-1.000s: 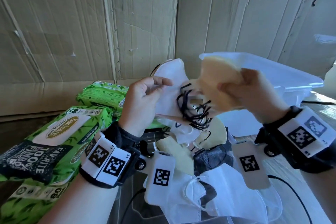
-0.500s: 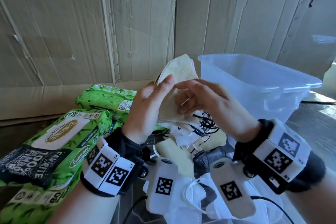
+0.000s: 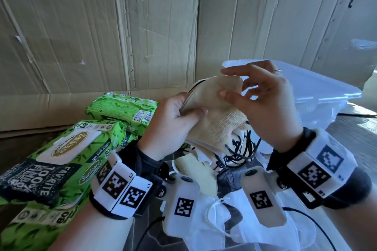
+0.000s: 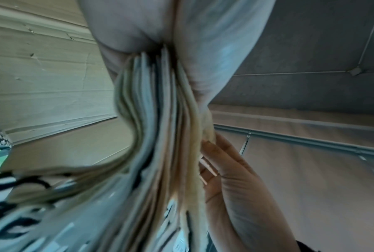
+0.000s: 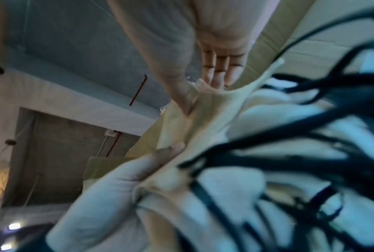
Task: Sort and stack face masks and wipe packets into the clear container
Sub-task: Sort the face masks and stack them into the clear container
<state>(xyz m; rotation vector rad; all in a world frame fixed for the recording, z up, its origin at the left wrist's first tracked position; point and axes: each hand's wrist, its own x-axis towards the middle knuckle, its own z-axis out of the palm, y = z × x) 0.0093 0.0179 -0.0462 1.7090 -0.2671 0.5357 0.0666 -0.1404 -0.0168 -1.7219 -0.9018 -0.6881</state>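
Observation:
My left hand (image 3: 189, 106) grips a stack of face masks (image 3: 216, 116), a beige one on top and white ones beneath, held up over the pile. Black ear loops (image 3: 240, 149) dangle from the lower end of the stack. The left wrist view shows the stacked mask edges (image 4: 160, 136) pinched in that hand. My right hand (image 3: 224, 82) is spread, its thumb lying on the beige mask (image 5: 203, 119) and its fingers straight above the mask's top edge. The clear container (image 3: 318, 96) stands just behind the right hand, its inside hidden.
Green wipe packets (image 3: 67, 155) lie at the left, with another one (image 3: 122, 108) behind them. Loose white masks (image 3: 224, 220), a beige mask (image 3: 195, 171) and a dark one (image 3: 228, 177) are heaped below my wrists. A cardboard wall (image 3: 142, 26) closes off the back.
The right hand brought a beige mask from the right onto the stack in my left hand. Its fingers have now let go and spread, with only the thumb still on the mask.

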